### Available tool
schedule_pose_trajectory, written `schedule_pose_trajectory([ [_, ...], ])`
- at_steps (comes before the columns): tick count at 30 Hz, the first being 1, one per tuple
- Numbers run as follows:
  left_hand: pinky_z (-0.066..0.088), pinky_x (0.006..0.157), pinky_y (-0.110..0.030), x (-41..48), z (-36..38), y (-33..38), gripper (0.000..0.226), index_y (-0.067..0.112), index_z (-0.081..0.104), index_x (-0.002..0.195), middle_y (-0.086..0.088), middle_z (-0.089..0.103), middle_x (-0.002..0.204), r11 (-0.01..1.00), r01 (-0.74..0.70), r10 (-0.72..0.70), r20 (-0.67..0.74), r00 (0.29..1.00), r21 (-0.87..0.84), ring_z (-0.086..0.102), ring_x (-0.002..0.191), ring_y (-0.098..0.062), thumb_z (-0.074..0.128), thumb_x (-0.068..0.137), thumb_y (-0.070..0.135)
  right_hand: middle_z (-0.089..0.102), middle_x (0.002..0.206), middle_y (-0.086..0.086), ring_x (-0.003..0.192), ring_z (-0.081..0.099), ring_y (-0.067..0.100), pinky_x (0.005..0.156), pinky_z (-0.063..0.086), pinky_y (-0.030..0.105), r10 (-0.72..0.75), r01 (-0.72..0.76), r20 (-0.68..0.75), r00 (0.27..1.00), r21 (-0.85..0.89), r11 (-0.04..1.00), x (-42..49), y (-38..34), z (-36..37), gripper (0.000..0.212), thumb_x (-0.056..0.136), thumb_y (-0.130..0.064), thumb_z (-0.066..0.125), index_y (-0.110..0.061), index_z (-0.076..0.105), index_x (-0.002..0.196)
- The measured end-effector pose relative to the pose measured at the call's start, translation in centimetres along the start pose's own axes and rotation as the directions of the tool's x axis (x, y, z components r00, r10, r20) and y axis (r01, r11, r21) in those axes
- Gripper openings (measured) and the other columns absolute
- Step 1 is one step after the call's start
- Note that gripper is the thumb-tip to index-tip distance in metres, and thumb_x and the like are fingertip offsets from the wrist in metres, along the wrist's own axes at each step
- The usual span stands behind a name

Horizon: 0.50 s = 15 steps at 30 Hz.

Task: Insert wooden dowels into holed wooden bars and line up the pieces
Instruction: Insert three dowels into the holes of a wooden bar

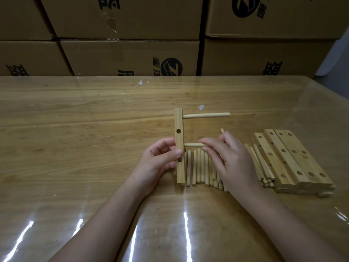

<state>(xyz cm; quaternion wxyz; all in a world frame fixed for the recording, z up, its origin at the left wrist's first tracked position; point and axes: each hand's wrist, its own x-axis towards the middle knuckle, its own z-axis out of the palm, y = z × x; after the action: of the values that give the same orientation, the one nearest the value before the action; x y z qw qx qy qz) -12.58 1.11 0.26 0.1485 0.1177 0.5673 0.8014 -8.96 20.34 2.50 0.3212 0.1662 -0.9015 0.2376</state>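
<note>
Single view, head-worn, wide-angle. Looks forward and down across bench (94, 114) from wearer's side. Both forearms (105, 220) enter from bottom edge; left hand (156, 163) and right hand (234, 161) sit close below lens, just under frame centre. Bar (178, 121) gripped by left hand and dowel (191, 145) pinched by right hand lie near frame middle. Far bench edge crosses upper third; stacked cartons (132, 57) fill top behind it. Bench right corner shows at upper right. Lines bow toward frame edges.

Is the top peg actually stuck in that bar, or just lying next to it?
In: the top dowel runs into the bar at its right face and juts out, no hand touching it.
</note>
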Motion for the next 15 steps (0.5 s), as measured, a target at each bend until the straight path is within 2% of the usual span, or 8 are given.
schedule_pose_trajectory([
  [3,0.056,0.076,-0.035,0.03,-0.04,0.13,0.028,0.017,0.075,0.096,-0.005,0.07,0.092,0.999,0.0,0.001,0.01,1.0,-0.043,0.066,0.085,-0.018,0.074,0.069,0.018,0.049,0.088,-0.011,0.07,0.047,0.004,0.058,0.04,0.017,0.13,-0.139,0.059,0.99,0.178,0.974,0.01,-0.01,-0.04,0.041,0.089,-0.044,0.044,-0.029,0.049,0.126],
  [5,0.058,0.071,-0.032,0.03,-0.13,0.24,0.03,0.016,0.074,0.096,-0.006,0.071,0.093,0.997,-0.002,0.003,0.013,1.0,-0.081,0.068,0.084,-0.019,0.076,0.067,0.022,0.048,0.094,-0.018,0.08,0.051,0.001,0.063,0.045,0.014,0.219,-0.229,0.068,0.973,0.295,0.928,-0.09,0.0,-0.08,0.043,0.087,-0.049,0.041,-0.037,0.038,0.128],
  [9,0.056,0.065,-0.028,0.11,-0.4,0.32,0.03,0.013,0.074,0.099,-0.009,0.072,0.096,0.99,-0.013,0.014,0.007,1.0,-0.138,0.07,0.083,-0.019,0.073,0.07,0.02,0.057,0.096,-0.011,0.088,0.055,-0.002,0.073,0.046,0.011,0.321,-0.299,0.03,0.947,0.456,0.838,-0.12,-0.12,-0.24,0.035,0.084,-0.045,0.044,-0.03,0.048,0.115],
  [12,0.056,0.066,-0.028,0.17,-0.53,0.31,0.028,0.013,0.074,0.098,-0.009,0.073,0.095,0.987,-0.017,0.017,-0.001,1.0,-0.16,0.071,0.083,-0.02,0.072,0.071,0.02,0.063,0.09,-0.007,0.085,0.061,0.002,0.076,0.05,0.017,0.348,-0.295,-0.002,0.937,0.528,0.797,0.07,-0.24,-0.38,0.02,0.086,-0.029,0.051,-0.023,0.056,0.105],
  [15,0.056,0.066,-0.028,0.23,-0.5,0.24,0.03,0.012,0.073,0.099,-0.01,0.073,0.095,0.986,-0.017,0.016,-0.009,1.0,-0.164,0.07,0.083,-0.02,0.072,0.071,0.019,0.066,0.085,-0.007,0.08,0.063,0.002,0.076,0.05,0.017,0.356,-0.291,-0.008,0.934,0.558,0.777,0.14,-0.2,-0.46,0.014,0.088,-0.014,0.054,-0.018,0.06,0.1],
])
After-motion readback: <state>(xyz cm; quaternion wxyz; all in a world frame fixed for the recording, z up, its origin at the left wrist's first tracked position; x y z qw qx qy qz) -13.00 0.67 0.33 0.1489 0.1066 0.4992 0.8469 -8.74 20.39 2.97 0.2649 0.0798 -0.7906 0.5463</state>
